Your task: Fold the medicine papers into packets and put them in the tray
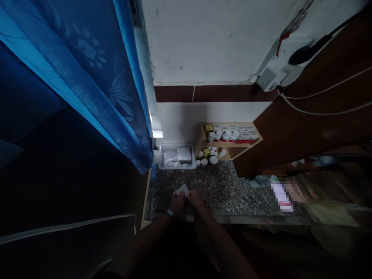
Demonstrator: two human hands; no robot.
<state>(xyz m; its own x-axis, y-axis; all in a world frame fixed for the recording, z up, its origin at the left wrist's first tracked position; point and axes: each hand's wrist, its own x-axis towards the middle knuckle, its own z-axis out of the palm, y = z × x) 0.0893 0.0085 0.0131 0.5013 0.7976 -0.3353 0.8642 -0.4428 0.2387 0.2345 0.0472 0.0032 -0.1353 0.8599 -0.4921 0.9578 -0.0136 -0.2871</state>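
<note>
A blue curtain (87, 77) hangs at far left. The left hand (176, 204), a watch (170, 212) on its wrist, and the right hand (197, 199) sit side by side over the speckled granite tabletop (229, 190), both grips clamped on a white paper (182, 190). Beyond them lie a white tray (177, 167) of white packets (170, 158) and, further right, a shelf (247, 142) of white bottles (226, 135).

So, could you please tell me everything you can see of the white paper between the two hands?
The white paper is a small, thin piece with angular, creased-looking edges; no printing shows. Its lower part disappears behind the left hand and right hand, which hold it over the speckled granite counter.
</note>
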